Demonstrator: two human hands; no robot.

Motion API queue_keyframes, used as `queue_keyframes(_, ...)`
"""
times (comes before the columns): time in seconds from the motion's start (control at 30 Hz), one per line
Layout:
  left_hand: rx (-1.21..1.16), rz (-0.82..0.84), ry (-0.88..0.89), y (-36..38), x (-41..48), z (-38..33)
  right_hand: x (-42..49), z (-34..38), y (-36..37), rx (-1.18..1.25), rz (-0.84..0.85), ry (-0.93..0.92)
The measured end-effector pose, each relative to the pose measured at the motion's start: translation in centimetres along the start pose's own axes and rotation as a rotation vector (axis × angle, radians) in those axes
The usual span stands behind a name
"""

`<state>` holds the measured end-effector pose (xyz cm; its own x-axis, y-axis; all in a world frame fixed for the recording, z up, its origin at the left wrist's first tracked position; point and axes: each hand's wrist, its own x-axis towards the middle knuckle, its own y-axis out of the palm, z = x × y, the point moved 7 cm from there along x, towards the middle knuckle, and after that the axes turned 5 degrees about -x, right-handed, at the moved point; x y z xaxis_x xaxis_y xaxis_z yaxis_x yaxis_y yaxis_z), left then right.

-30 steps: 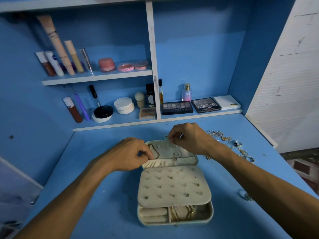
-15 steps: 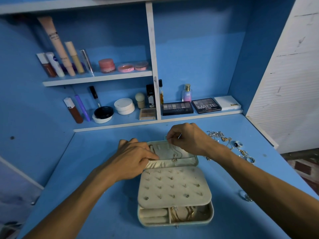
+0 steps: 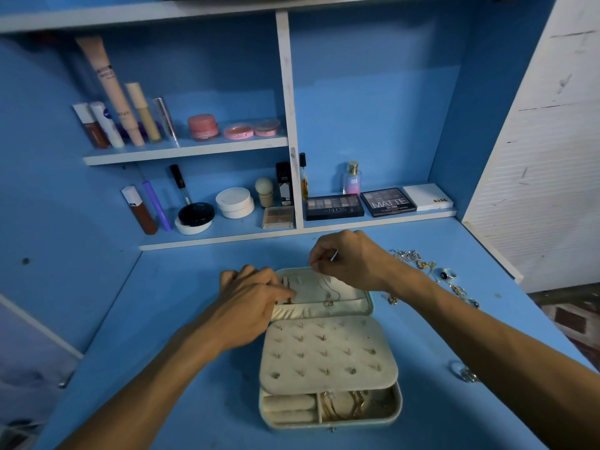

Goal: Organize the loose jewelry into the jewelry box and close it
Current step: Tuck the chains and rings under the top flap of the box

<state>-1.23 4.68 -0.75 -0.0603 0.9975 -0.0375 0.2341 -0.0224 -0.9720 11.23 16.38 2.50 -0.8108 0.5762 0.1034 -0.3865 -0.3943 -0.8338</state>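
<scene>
Head view: a cream box (image 3: 329, 420) lies open on the blue table (image 3: 181, 394), near centre. Its lid (image 3: 365, 295) is folded back on the far side. A studded panel (image 3: 328, 349) covers most of the base, with small earrings set in it. At the near edge the base shows ring rolls on the left and gold chains in the right compartment.

The right hand (image 3: 352, 261) hangs over the lid's far edge, its fingers curled tight. Thumb and forefinger pinch the top of a thin chain (image 3: 325, 287), which runs down the lid lining to a pendant just above the pocket (image 3: 319, 310). A small pale sliver sticks out between the fingers; what it is cannot be made out.

The left hand (image 3: 251, 302) lies on the lid's left side, its fingers bent and close together, with the tips on the lining just above the pocket's hem. Whether they pinch anything cannot be told.

Loose jewelry (image 3: 418, 259) lies on the table to the right of the box, past the right wrist: silver and gold pieces in a trail with a dark-stoned ring (image 3: 447, 274) among them. Another ring (image 3: 464, 373) lies apart, nearer, to the right of the panel.

Cosmetics stand on the shelves (image 3: 194, 151) at the far side.
</scene>
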Motion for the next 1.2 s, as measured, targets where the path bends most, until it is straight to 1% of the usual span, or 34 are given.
queue_keyframes(0.2,-0.064,0.022,0.023,-0.1,0.0,0.2,0.2,0.2,0.0,0.008,0.015,0.006)
queue_keyframes(0.27,-0.122,-0.031,0.024,-0.7,0.2,0.5,0.2,0.6,-0.1,0.03,0.031,-0.005)
queue_keyframes(0.3,-0.21,-0.104,0.023,-1.3,0.3,0.6,0.2,0.7,-0.2,0.056,0.042,-0.009)
queue_keyframes(0.37,-0.479,-0.248,0.009,-2.5,0.7,1.0,0.2,1.1,-0.4,0.145,0.082,-0.014)
queue_keyframes(0.4,-0.609,-0.251,0.007,-2.8,1.0,0.9,0.2,1.4,-0.5,0.217,0.107,-0.019)
queue_keyframes(0.5,-0.896,-0.085,0.055,-2.5,1.6,-0.6,0.3,2.4,-1.0,0.465,0.136,-0.038)
queue_keyframes(0.57,-1.009,-0.039,0.047,-2.1,1.3,-1.0,0.4,2.7,-1.5,0.532,0.123,-0.042)
queue_keyframes(0.6,-1.022,-0.034,0.033,-1.8,1.1,-1.0,0.4,2.7,-1.6,0.532,0.11,-0.033)
queue_keyframes(0.73,-1.012,-0.078,-0.025,-1.1,0.7,-0.2,0.6,1.2,-1.4,0.504,0.063,0.047)
queue_keyframes(0.8,-1.004,-0.117,-0.072,-0.9,0.6,0.3,0.8,0.3,-0.4,0.409,0.061,0.085)
queue_keyframes(0.83,-0.974,-0.142,-0.095,-0.8,0.7,0.6,0.9,0.1,0.2,0.321,0.061,0.097)
queue_keyframes(0.9,-0.857,-0.198,-0.153,-0.5,0.9,1.2,1.1,0.0,1.2,0.126,0.051,0.094)
queue_keyframes(0.97,-0.7,-0.251,-0.217,-0.6,1.3,1.6,1.1,0.2,2.0,-0.002,0.031,0.065)
queue_keyframes(1.07,-0.512,-0.331,-0.278,-0.9,1.9,1.6,1.1,0.1,2.9,-0.063,-0.009,0.058)
queue_keyframes(1.2,-0.41,-0.347,-0.35,-0.5,2.3,2.1,0.9,-0.2,3.0,-0.094,-0.068,0.077)
